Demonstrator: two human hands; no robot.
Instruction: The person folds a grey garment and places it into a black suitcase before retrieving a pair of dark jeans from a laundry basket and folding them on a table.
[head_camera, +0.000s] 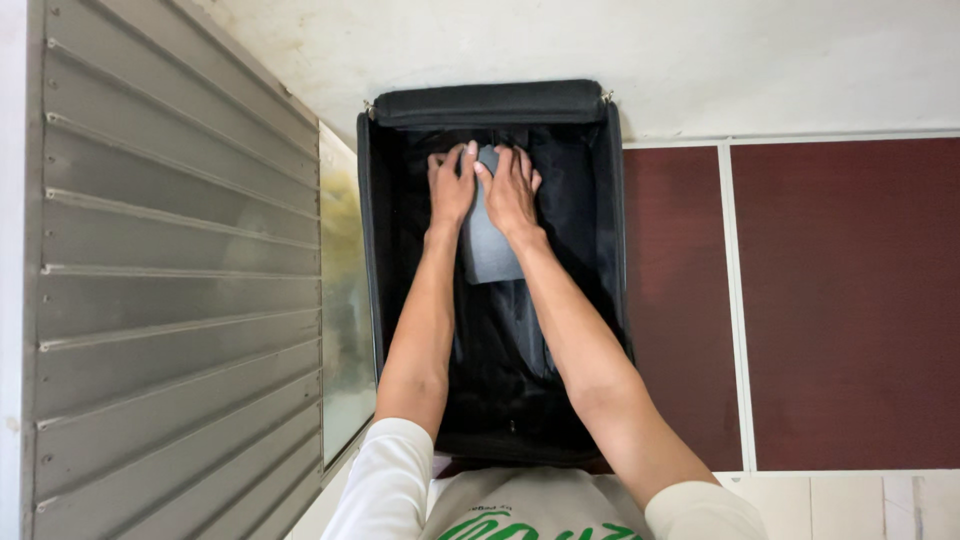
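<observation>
An open black suitcase (380, 250) lies on the floor in front of me, its dark lining showing. Inside, near the far end, lies a folded grey cloth (487, 245). My left hand (452, 185) rests flat on the cloth's left top corner, fingers spread. My right hand (510, 190) presses flat on its right top part, right beside the left hand. Both forearms reach over the case's near half and hide part of the lining.
A grey ribbed metal shutter (170, 280) runs along the left, with a pale strip of floor (345, 330) beside the case. Dark red floor tiles (840, 300) with white joints lie to the right. A whitish wall (700, 60) stands behind the case.
</observation>
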